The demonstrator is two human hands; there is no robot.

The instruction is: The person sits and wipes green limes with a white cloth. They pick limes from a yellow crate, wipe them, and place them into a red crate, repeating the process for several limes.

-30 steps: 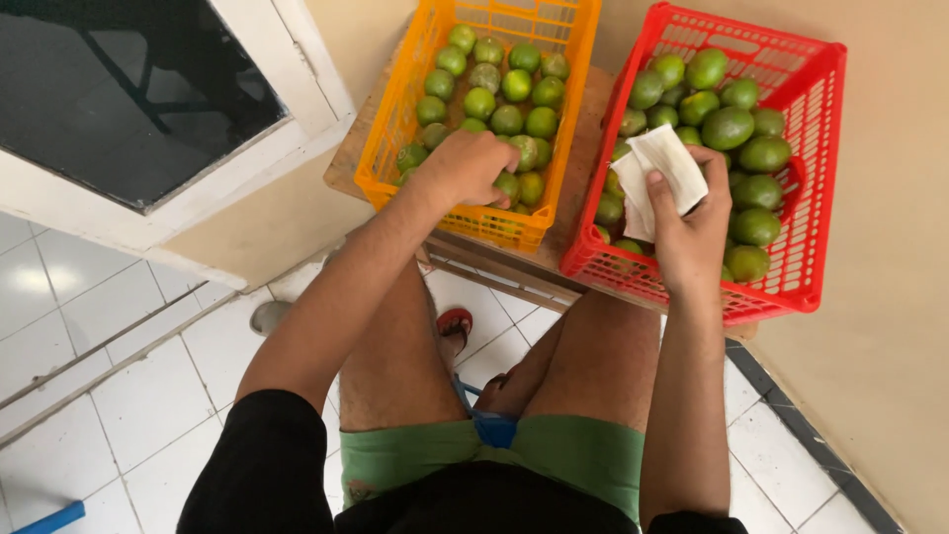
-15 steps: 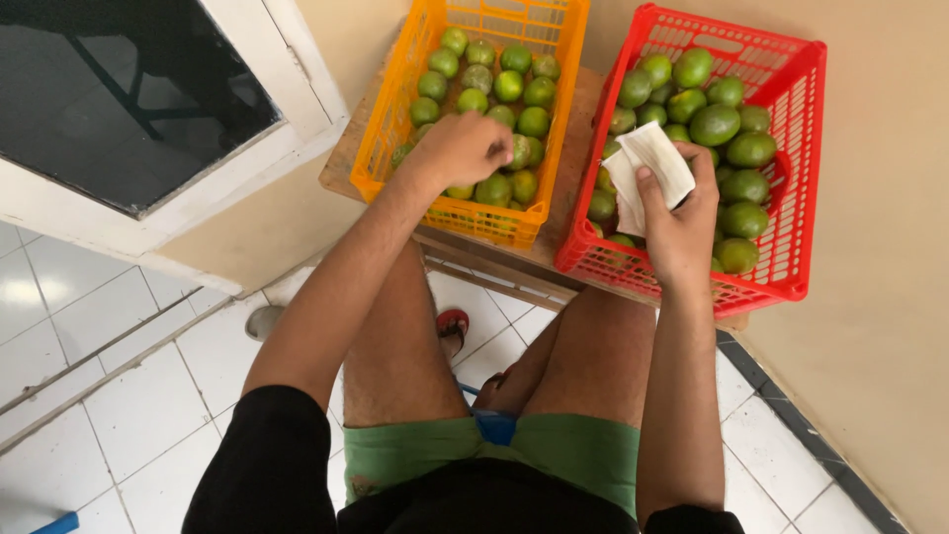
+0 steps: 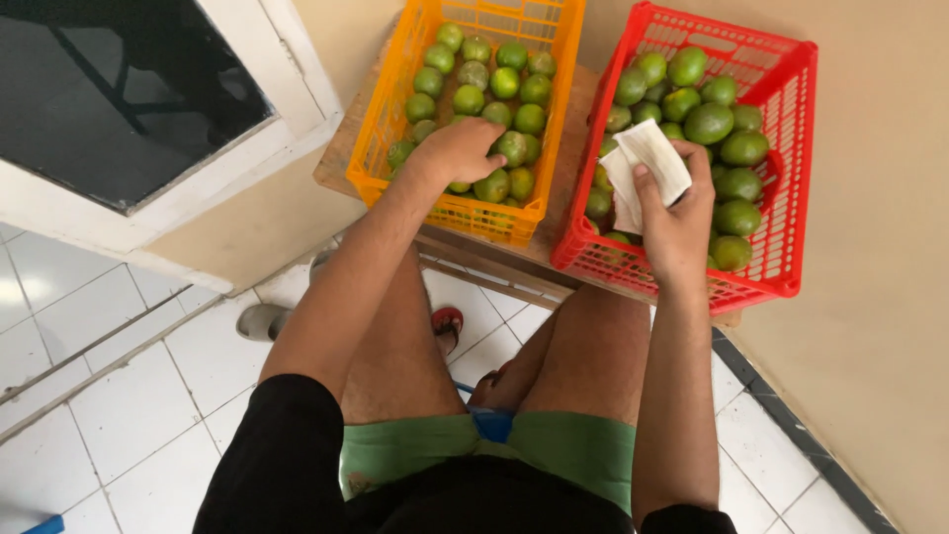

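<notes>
— Limes (image 3: 499,119), that's what the left hand (image 3: 463,148) is going after: it's reaching into the orange crate (image 3: 395,99) on the wooden bench (image 3: 341,163), fingers curling over one lime (image 3: 512,146) near the crate's near wall. Whether they're actually closing on it, I cannot tell.

— And the right hand (image 3: 677,213)?

— It's hovering over the near-left corner of the red crate (image 3: 791,148), thumb and fingers pinching a folded white cloth (image 3: 645,168).

— How is the fruit looking to handle?

— I'm judging them firm, round, smooth-skinned and fairly light, so apt to roll; cupping one around its middle looks the safest hold.

— Numbers?

— I'm counting two crates and one cloth. Roughly eighteen limes are showing in the orange crate and about sixteen in the red, though more may be hiding under the hands.
</notes>
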